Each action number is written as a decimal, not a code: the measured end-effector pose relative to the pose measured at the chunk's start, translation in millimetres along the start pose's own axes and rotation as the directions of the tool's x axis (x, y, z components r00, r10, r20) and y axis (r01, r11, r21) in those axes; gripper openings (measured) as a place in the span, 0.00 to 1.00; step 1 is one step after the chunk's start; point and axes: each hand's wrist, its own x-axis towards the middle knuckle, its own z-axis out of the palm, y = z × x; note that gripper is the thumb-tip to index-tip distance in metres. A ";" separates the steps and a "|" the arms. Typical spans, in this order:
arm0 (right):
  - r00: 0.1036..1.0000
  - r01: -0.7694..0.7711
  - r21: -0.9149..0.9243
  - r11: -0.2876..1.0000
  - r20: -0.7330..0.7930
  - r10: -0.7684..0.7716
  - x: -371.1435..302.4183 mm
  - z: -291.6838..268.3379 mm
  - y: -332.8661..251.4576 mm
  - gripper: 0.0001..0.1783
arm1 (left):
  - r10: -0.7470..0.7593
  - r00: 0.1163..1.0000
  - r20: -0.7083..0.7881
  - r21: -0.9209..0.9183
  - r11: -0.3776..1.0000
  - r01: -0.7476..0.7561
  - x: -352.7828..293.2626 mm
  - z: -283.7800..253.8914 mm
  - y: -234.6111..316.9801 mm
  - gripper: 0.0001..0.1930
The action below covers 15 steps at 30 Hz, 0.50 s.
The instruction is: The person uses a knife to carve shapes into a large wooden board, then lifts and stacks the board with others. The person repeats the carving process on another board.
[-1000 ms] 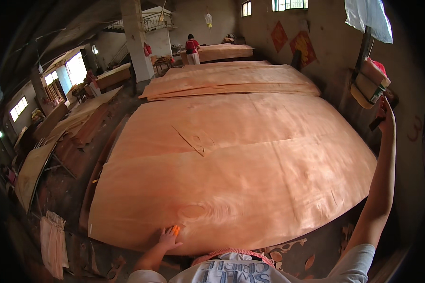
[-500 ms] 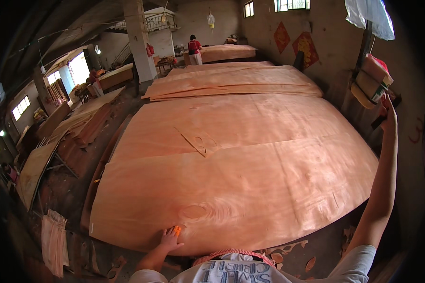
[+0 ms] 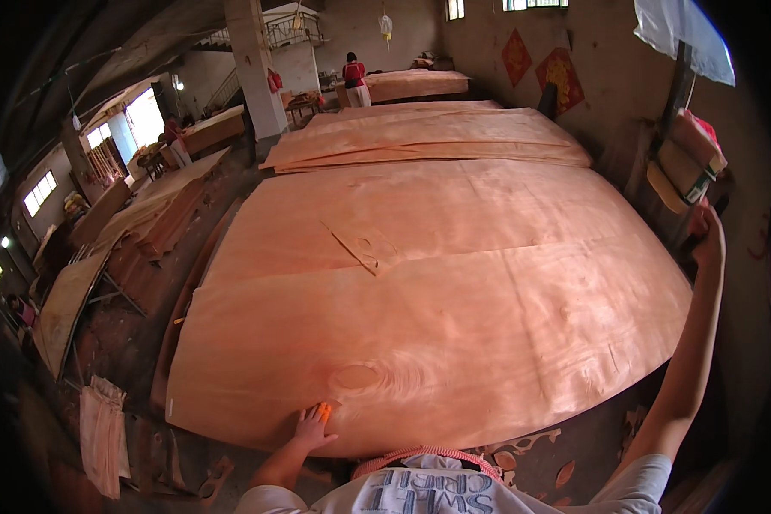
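Observation:
A broad reddish-brown wood veneer sheet (image 3: 437, 334) lies before me, with a seam across it and a knot near the front. My left hand (image 3: 315, 430) rests flat on its near edge, fingers spread, with orange coverings on the fingertips. Far to the right, my right arm stretches up and out. There my right hand (image 3: 707, 236), its fingers curled, is just under a bundle of tan blocks or packs (image 3: 682, 170) hung by a post. What the fingers hold, if anything, is too small and dark to make out. A narrow torn slit (image 3: 351, 248) marks the sheet's middle.
More stacked veneer (image 3: 437, 137) lies beyond the sheet. A clear plastic bag (image 3: 690, 34) hangs at upper right. Veneer strips (image 3: 103, 437) hang at lower left, and scraps (image 3: 565, 474) litter the floor. One person (image 3: 354, 81) stands at a far table, another (image 3: 176, 141) at left.
My right hand has drawn down slightly from the hanging packs, and its fingers have curled. My left hand stays on the sheet's near edge. The whole view has shifted slightly.

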 end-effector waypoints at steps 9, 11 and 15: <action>0.978 -0.166 -0.254 0.953 -0.165 0.127 -149.5 -38.3 154.4 0.12 | 0.013 1.000 -0.023 -0.032 0.999 -0.014 3.6 0.8 4.8 0.45; 0.936 -0.174 -0.368 0.914 -0.350 0.037 -178.1 -34.7 181.9 0.11 | 0.016 1.000 -0.018 -0.038 0.999 -0.017 3.4 1.8 4.6 0.45; 0.901 -0.319 -0.264 0.910 -0.381 0.206 -217.3 -8.7 206.9 0.14 | -0.001 0.999 -0.036 -0.037 0.999 0.000 -3.0 4.5 3.6 0.46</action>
